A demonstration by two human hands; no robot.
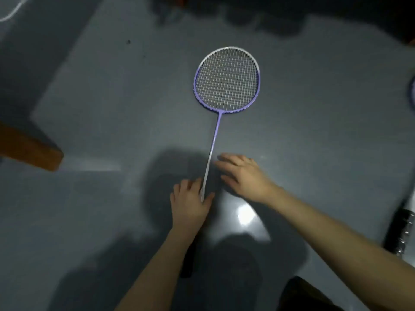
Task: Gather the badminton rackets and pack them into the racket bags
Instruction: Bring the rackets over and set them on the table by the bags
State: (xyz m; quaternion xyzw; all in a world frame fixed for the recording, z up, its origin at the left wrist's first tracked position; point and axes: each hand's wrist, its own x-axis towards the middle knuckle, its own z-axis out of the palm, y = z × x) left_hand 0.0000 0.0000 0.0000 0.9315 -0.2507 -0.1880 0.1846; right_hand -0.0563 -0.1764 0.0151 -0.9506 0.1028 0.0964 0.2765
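A badminton racket (226,83) with a purple and white frame lies on the grey floor, head pointing away from me. Its thin shaft (213,142) runs down to my left hand (190,203), which closes around it where shaft meets grip, thumb on the right side. The black grip (188,261) shows under my left forearm. My right hand (242,176) is just right of the shaft, fingers spread and holding nothing. The rim of a second racket (412,93) peeks in at the right edge. A black bag-like item with metal fittings (402,232) lies at the lower right.
A brown wooden furniture piece (29,149) juts in from the left. Dark, unclear objects (258,19) line the far edge of the floor. A white cable (13,10) curves at the top left. A light glare (246,214) reflects off the floor near my right wrist.
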